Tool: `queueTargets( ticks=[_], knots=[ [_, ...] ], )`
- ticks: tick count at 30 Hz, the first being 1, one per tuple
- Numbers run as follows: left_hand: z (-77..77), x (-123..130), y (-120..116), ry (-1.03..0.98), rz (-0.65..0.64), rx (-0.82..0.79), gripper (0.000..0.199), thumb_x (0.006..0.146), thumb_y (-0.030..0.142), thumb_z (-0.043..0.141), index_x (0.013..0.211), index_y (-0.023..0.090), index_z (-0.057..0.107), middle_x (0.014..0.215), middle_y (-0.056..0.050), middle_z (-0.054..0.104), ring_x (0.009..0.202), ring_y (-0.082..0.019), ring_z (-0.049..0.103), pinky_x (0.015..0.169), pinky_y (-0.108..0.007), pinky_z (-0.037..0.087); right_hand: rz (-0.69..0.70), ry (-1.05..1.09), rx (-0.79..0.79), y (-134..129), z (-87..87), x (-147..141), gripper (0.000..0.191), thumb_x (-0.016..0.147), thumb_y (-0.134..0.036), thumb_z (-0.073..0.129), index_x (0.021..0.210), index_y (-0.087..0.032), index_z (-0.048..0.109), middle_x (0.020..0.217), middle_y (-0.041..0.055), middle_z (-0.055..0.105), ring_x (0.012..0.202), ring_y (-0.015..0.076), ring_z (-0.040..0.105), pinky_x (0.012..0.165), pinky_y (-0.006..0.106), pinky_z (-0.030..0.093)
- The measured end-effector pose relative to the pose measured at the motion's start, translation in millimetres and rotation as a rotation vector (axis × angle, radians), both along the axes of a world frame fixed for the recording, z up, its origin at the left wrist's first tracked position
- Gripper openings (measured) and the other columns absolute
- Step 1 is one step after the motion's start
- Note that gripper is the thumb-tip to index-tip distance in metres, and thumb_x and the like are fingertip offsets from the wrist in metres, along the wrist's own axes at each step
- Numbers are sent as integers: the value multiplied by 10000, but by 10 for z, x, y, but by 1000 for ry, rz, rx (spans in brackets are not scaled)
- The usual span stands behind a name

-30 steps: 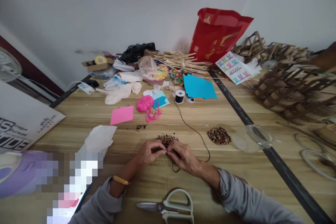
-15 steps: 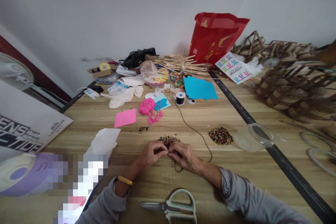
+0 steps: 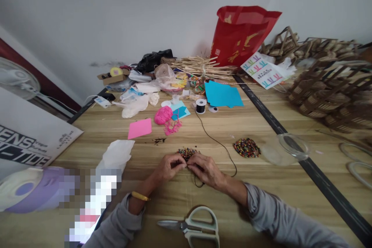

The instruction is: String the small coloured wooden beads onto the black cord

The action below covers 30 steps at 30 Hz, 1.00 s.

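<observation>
My left hand (image 3: 170, 167) and my right hand (image 3: 207, 168) meet fingertip to fingertip, both pinched. A thin black cord (image 3: 216, 142) runs from a spool (image 3: 200, 106) down to the right hand and loops beneath it, so that hand grips the cord. Whatever lies in the left fingertips is too small to make out. Just behind the fingers is a heap of multicoloured beads (image 3: 186, 152), partly hidden by the hands. A coiled string of similar beads (image 3: 246, 147) lies to the right. Scissors with pale handles (image 3: 200, 224) rest in front of me.
A clear plastic container (image 3: 290, 148) lies at right, near several woven baskets (image 3: 316, 97). Pink yarn (image 3: 163, 115), pink paper (image 3: 140, 128) and blue sheets (image 3: 223, 94) lie farther back. A red bag (image 3: 244, 38) stands behind. A white box (image 3: 31, 131) is at left.
The view has shifted slightly, so most things sit a little differently in the picture. My hands keep pinching at the same place before the beads, with the fingertips slightly adjusted.
</observation>
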<state>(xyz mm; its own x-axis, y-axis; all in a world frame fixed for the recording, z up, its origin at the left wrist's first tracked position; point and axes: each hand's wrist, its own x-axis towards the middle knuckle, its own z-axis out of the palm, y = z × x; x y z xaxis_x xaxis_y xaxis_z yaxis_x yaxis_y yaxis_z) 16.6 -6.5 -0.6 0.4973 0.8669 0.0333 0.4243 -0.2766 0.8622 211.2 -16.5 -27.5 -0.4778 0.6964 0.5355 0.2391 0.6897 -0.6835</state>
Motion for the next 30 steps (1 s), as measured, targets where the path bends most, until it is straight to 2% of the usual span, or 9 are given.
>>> queueTargets(
  ticks=[9,16,24,30],
  knots=[
    [-27,-9,21,-36,45,-31,191,781,274,567,696,112,622,643,-18,579,610,-118,493,585,-214,383,-20,-30,-9,1,48,11,152,924,-187,440,839,-175,565,797,59,574,746,159,530,662,263,435],
    [-47,-103,95,-52,137,7,182,782,275,568,737,117,646,688,-36,624,650,-132,538,612,-217,415,-115,37,-47,16,-3,16,123,909,-194,451,824,-175,538,754,45,537,708,157,510,629,266,422],
    [-28,-162,99,68,68,23,77,706,168,607,717,128,673,641,-10,582,568,-101,487,531,-191,373,-146,100,-179,-9,28,-17,126,879,-246,496,780,-177,530,681,5,492,601,121,469,549,231,387],
    [35,3,-20,44,-12,-47,155,683,277,681,684,122,684,583,7,565,517,-89,436,491,-192,329,-168,190,-349,-56,24,-66,155,841,-324,558,808,-174,536,630,-19,487,547,106,450,492,209,360]
  ],
)
